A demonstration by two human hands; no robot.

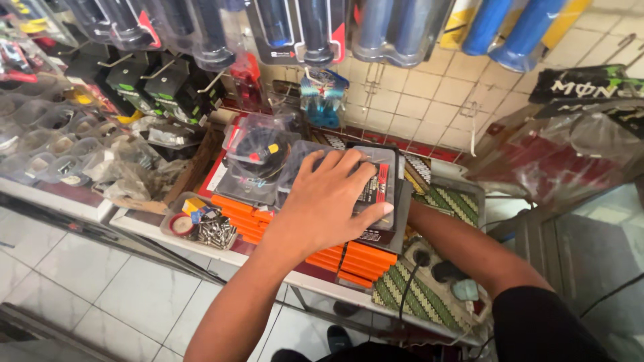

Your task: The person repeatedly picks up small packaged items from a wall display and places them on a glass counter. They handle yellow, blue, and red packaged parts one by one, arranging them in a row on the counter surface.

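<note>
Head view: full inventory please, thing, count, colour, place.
Flat clear-fronted blister packs with black and red cards: a small stack, under the left hand, centre.
Orange flat cardboard boxes: a stacked row, count unclear, below the packs.
Round clear plastic pack with a black part and yellow dot: one, left of the hand.
Small clear tray of silver metal bolts: one, front left of the counter.
White power strip with black plugs: one, on the green patterned cloth, right.
Hanging blue tube packs: several, on the tiled wall, top right.
Left hand: fingers spread flat on the top pack.
Right forearm: runs behind the stack; the hand is hidden.
</note>
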